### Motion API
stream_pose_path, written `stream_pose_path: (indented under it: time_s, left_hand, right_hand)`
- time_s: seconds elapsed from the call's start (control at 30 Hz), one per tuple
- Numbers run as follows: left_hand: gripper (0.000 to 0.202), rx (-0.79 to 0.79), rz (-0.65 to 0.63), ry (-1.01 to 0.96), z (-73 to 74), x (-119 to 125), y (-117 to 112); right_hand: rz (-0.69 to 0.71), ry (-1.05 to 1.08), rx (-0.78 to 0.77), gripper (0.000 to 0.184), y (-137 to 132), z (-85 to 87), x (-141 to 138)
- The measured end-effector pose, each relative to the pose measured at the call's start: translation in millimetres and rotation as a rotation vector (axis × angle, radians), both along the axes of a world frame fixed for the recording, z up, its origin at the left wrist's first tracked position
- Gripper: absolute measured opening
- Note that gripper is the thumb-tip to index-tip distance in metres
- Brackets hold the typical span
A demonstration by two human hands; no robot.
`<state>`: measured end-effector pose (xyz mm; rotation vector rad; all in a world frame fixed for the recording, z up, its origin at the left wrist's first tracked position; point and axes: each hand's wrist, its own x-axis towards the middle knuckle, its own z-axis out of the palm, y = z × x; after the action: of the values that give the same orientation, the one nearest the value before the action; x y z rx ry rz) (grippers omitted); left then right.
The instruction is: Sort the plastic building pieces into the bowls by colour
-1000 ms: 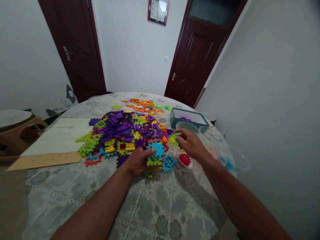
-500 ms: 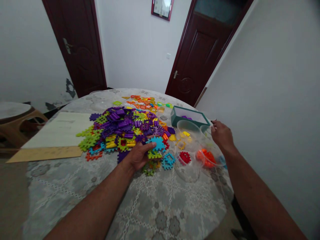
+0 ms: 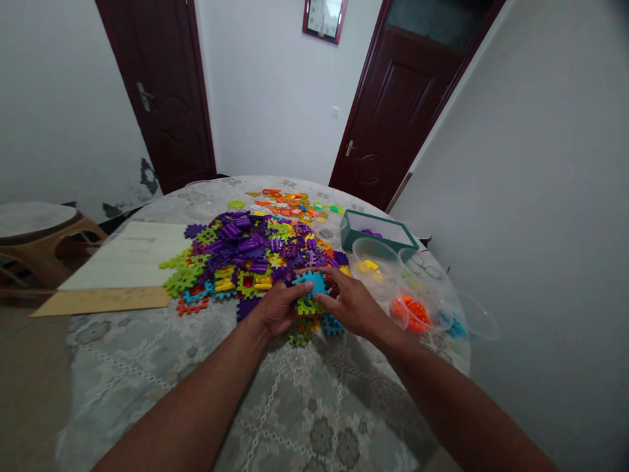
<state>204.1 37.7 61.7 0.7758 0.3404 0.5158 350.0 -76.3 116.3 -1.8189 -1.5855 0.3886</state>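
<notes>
My left hand is closed on a blue toothed building piece, its thumb lying on the flat face. A yellow-green toothed piece sits just below the blue one, close to both hands. From the other side my right hand pinches the blue piece's right edge, with its thumb at the front and fingers partly hidden behind. Beyond the hands is a heap of purple, green, yellow and red pieces. More blue pieces lie partly under my right hand.
Right of the hands stand clear round tubs, one with orange pieces, another with yellow pieces. Behind them is a green box holding purple pieces. A paper sheet and brown cardboard lie left. Orange pieces are spread farther back.
My right hand has come from the table's right edge, beyond the tubs, to the blue piece. My left hand keeps holding that piece in about the same place. The view has shifted slightly.
</notes>
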Motion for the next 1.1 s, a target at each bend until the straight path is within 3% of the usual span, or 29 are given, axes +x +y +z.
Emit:
stream_pose_path:
  time_s: [0.1,0.3,0.57,0.7,0.9,1.1]
  left_hand:
    - [0.055,-0.002,-0.004,0.048,-3.7,-1,3]
    - [0.065,0.009,0.013,0.067,-1.8,-3,7]
    - [0.07,0.046,0.024,0.092,4.0,-4,9]
    - [0.073,0.065,0.017,0.1,5.7,-3,7]
    - [0.07,0.07,0.013,0.102,6.6,-1,4]
    - [0.062,0.037,0.027,0.125,5.3,-1,4]
  right_hand:
    - [-0.049,0.013,0.002,0.042,5,-4.6,2]
    - [-0.118,0.053,0.053,0.046,7,-3.4,2]
    - [-0.135,0.35,0.15,0.041,0,-0.1,23]
    - [-0.225,0.382,0.183,0.043,-18,6.9,53]
    - [-0.478,0.253,0.276,0.048,-56,13.9,126]
    - [-0.699,0.254,0.335,0.055,-93,15.5,186]
